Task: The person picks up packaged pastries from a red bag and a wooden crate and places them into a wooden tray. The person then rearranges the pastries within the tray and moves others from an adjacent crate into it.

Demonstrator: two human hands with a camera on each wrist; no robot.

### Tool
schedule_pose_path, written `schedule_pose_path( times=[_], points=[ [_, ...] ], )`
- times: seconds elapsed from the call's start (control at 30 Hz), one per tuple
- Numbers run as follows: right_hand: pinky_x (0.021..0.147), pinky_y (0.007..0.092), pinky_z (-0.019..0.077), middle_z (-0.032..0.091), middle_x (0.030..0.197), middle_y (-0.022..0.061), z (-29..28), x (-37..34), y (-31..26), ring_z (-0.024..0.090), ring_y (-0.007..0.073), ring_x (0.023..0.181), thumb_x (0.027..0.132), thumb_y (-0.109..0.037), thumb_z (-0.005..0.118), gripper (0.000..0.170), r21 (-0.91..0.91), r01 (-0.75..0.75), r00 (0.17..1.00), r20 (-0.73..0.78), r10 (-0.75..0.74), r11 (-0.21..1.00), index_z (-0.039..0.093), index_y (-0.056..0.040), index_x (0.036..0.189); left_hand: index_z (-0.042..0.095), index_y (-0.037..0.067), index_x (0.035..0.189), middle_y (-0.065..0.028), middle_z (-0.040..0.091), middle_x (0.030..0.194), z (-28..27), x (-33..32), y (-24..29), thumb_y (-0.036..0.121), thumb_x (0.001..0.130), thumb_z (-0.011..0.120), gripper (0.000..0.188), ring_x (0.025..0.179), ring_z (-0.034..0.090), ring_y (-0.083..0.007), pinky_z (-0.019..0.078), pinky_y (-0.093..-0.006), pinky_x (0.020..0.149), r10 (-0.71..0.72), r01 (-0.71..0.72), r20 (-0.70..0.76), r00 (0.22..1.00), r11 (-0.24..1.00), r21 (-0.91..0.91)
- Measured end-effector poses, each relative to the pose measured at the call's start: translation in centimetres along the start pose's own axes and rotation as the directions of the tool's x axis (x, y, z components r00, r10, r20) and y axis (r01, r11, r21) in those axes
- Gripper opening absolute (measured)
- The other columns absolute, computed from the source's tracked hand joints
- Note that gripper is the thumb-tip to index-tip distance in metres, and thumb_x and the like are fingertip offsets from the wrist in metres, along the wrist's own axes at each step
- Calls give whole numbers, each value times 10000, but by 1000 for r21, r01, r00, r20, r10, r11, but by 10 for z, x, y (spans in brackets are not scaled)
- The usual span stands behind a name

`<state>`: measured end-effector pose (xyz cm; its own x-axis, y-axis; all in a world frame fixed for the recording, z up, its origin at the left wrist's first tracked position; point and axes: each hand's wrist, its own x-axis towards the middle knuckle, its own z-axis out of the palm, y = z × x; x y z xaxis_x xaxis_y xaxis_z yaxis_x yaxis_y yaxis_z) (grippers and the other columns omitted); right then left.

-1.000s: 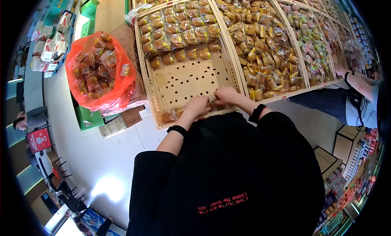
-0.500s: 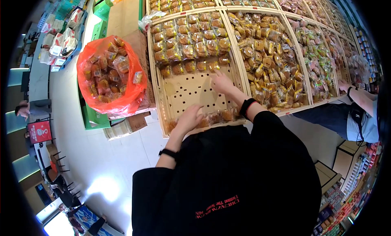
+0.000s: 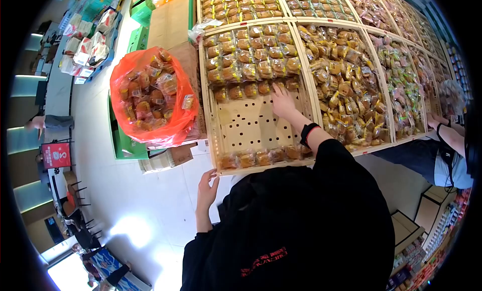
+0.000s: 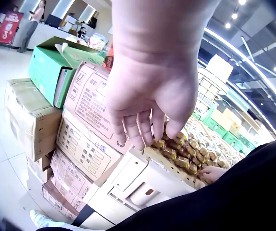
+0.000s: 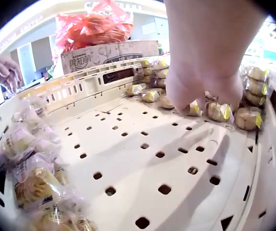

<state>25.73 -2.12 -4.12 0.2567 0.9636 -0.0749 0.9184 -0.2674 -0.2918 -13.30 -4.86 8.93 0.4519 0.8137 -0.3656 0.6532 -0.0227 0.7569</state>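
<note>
A cream plastic crate (image 3: pixel 241 118) holds stacked, clear-wrapped pastries (image 3: pixel 246 57) toward its far end. One layer of wrapped pastries (image 3: pixel 235 93) fronts that stack, and another row (image 3: pixel 246 159) lies along the near wall. My right hand (image 3: pixel 284 104) reaches over the crate floor, its fingers extended onto the front layer. In the right wrist view, wrapped pastries (image 5: pixel 218 111) show below that hand, whose fingertips are hidden. My left hand (image 3: pixel 206 194) is at the crate's near left corner, fingers loosely bent and holding nothing; its fingertips are right at the rim in the left wrist view.
Left of the crate, a red plastic bag (image 3: pixel 118 90) full of wrapped pastries sits on cardboard boxes (image 4: pixel 87 144). A crate of loose wrapped pastries (image 3: pixel 346 85) adjoins on the right, with more crates beyond. Another person's arm (image 3: pixel 452 138) shows at far right.
My left hand has left the near row of pastries for the crate's outer left corner. My right hand has moved from the near row to the far layer. The view has shifted.
</note>
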Motion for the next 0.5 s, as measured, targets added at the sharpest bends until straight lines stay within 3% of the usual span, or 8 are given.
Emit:
schedule_pose_path(
  times=[0.07, 0.17, 0.23, 0.3, 0.37, 0.4, 0.43, 0.5],
  points=[
    [998, 416, 308, 384, 1282, 181, -10, -1, -10, 351, 344, 1191, 760, -165, 517, 338, -27, 71, 997, -36, -72, 997, 526, 14, 1048, 515, 21, 1125, -123, 558, 1087, -2, -1, -4, 124, 848, 550, 297, 989, 565, -223, 443, -336, 858, 4, -4, -28, 1000, 1000, 1],
    [936, 426, 351, 410, 1271, 156, -11, 2, -36, 403, 319, 1124, 763, -168, 502, 325, 86, 154, 983, 86, -161, 984, 552, -12, 1044, 535, 24, 1096, -124, 568, 1062, -16, 9, 2, 104, 841, 552, 267, 963, 571, -220, 450, -326, 825, 78, -71, -116, 990, 996, 61],
    [931, 414, 358, 395, 1286, 163, -4, 3, -46, 406, 333, 1128, 761, -169, 522, 303, 190, 177, 979, 71, -193, 966, 566, -16, 1018, 553, 24, 1060, -128, 577, 1031, -35, 27, 16, 72, 825, 552, 239, 920, 574, -233, 449, -331, 802, 328, -267, -241, 913, 929, 255],
    [908, 405, 381, 440, 1241, 166, -1, -3, -57, 438, 334, 1098, 769, -176, 527, 300, 204, 256, 966, -13, -259, 945, 566, -14, 1019, 560, 16, 1032, -134, 582, 1002, -61, 49, 39, 33, 805, 549, 228, 908, 564, -252, 440, -341, 804, 341, -273, -414, 844, 937, 216],
    [885, 396, 404, 485, 1196, 169, -7, -9, -64, 471, 335, 1068, 778, -184, 531, 298, 205, 320, 947, -102, -305, 925, 567, -12, 1020, 563, -7, 993, -155, 567, 976, -93, 69, 74, 2, 771, 544, 223, 909, 534, -316, 436, -364, 785, 527, -340, -496, 690, 841, 422],
    [860, 394, 424, 532, 1107, 175, -16, -12, -65, 509, 336, 1012, 787, -183, 535, 308, 349, 232, 951, 114, -287, 908, 559, 1, 1032, 563, -1, 996, -143, 572, 971, -108, 80, 90, -8, 772, 542, 225, 915, 537, -304, 434, -365, 798, 611, -355, -488, 624, 777, 520],
    [836, 392, 443, 579, 1018, 181, -22, -17, -65, 547, 337, 956, 796, -182, 539, 319, 461, 110, 901, 328, -284, 880, 551, 15, 1045, 564, 5, 999, -131, 576, 967, -121, 91, 102, -18, 773, 540, 228, 921, 541, -293, 432, -365, 811, 689, -361, -466, 555, 705, 611],
    [824, 376, 450, 596, 994, 176, -25, -35, -60, 567, 315, 935, 816, -205, 531, 332, 546, 53, 893, 349, -284, 836, 544, 11, 1067, 520, 5, 1058, -135, 556, 998, -141, 119, 115, 35, 764, 573, 300, 926, 532, -322, 427, -396, 820, 696, -354, -426, 578, 684, 637]
  ],
)
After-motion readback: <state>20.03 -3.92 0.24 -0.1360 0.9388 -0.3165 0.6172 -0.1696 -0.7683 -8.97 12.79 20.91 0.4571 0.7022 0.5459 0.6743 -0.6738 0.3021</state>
